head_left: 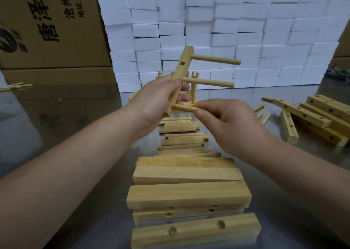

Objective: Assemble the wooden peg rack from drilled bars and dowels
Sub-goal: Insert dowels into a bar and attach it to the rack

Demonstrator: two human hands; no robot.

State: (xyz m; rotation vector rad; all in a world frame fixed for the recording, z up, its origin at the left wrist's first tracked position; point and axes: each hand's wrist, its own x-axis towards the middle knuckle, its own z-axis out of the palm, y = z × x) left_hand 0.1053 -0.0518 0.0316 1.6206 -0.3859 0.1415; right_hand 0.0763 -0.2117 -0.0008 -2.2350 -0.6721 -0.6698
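A dull grey, faintly reflective surface (pixel 56 119) stretched back to a stacked wall of white foam blocks (pixel 236 30) — behind it and to the left stood large brown cardboard boxes (pixel 53 46) printed with black characters.

Two arms are in view, both bare over the whole visible length. The left forearm (pixel 72 165) enters from the lower left corner of the frame and takes up the larger area, tapering to the wrist near centre. The right forearm (pixel 306 171) enters from the lower right edge and tapers likewise. The left hand (pixel 157 101) shows a short, rounded thumbnail (pixel 178 81) at centre frame. The right hand (pixel 227 119) shows a short thumbnail (pixel 198 112) trimmed close to the fingertip, with creases across the knuckles (pixel 230 106).
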